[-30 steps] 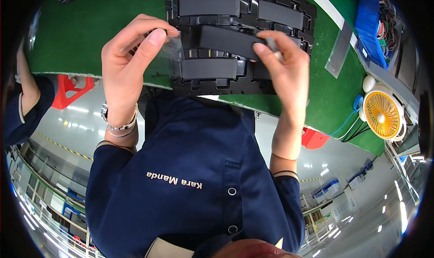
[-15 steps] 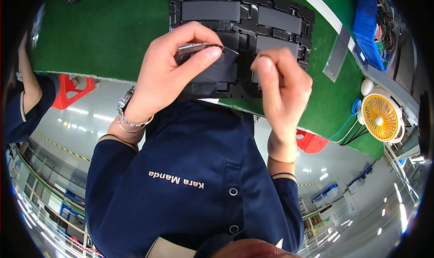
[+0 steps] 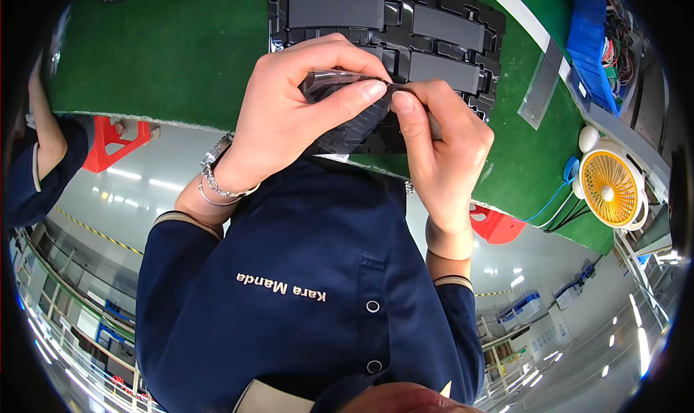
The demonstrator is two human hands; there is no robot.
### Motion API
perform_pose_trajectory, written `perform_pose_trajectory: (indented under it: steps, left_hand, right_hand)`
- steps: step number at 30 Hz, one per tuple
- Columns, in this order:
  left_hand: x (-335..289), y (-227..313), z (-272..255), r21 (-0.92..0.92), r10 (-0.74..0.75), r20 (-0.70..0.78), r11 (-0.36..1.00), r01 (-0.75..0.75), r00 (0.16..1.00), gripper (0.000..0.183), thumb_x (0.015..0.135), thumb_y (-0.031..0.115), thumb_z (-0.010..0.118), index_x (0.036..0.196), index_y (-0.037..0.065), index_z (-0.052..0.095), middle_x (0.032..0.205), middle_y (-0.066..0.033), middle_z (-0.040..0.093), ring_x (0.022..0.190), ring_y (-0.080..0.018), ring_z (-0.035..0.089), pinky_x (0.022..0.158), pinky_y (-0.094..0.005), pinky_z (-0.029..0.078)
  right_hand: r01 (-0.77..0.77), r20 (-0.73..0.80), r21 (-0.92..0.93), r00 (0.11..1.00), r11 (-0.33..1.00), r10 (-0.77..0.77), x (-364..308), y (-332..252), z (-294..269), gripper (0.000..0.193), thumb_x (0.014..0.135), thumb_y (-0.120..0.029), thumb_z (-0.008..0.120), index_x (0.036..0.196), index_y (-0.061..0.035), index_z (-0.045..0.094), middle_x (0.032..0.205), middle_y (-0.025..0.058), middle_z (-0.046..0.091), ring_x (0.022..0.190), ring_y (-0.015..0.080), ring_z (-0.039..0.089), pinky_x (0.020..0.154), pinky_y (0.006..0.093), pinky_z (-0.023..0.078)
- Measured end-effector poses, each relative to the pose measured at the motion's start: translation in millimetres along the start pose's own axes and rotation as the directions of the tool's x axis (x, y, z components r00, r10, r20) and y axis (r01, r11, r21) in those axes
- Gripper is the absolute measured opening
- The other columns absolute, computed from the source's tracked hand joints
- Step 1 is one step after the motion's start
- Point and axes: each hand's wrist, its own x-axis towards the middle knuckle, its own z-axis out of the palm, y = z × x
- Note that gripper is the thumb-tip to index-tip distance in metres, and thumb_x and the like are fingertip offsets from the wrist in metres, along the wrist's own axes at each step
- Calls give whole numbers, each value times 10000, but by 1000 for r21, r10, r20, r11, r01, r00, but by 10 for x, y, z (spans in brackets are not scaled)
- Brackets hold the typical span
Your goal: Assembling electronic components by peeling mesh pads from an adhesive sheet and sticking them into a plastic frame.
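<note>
Between my hands, above the near part of a black moulded tray, is a thin, glossy, see-through sheet of film that looks dark over the tray. My left hand is closed on it, thumb and forefinger pinching its upper edge. At the same edge, fingertips almost touching the left ones, my right hand makes a pinch; what lies in it is too small to make out. Flat dark grey rectangular pieces sit in the tray's recesses. My hands hide the tray's near left recess.
The tray rests on a green table. A ribbed grey strip lies to its right. Farther right are a blue bin of wires and boards and a yellow-and-white fan. Another person's arm shows at the far left.
My right hand has moved left and met the film's edge beside my left fingertips. My left hand has shifted slightly right with the film.
</note>
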Motion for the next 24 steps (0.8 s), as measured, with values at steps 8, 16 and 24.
perform_pose_trajectory:
  steps: [8,16,24]
  left_hand:
    - [-8,-3,29,-37,1,-3,999,-1,1000,77,820,-7,625,894,-21,642,862,-74,629,810,-156,559,756,-278,439]
    - [8,-2,14,-4,32,18,999,-32,999,72,820,-9,616,888,-24,636,867,-79,627,814,-159,562,749,-274,444]
    - [-7,1,18,40,50,11,998,-50,999,71,812,0,637,878,-26,637,855,-76,624,803,-160,574,745,-276,451]
  right_hand:
    - [-78,18,146,997,986,76,-11,5,8,87,856,-77,657,828,-2,622,645,64,554,491,146,488,459,267,385]
    - [-110,31,219,994,970,106,-5,16,14,103,858,-85,658,815,1,622,608,55,537,485,125,465,448,257,360]
    - [-65,1,177,998,982,66,-12,33,38,101,856,-80,656,801,-2,622,591,47,532,467,124,457,443,258,359]
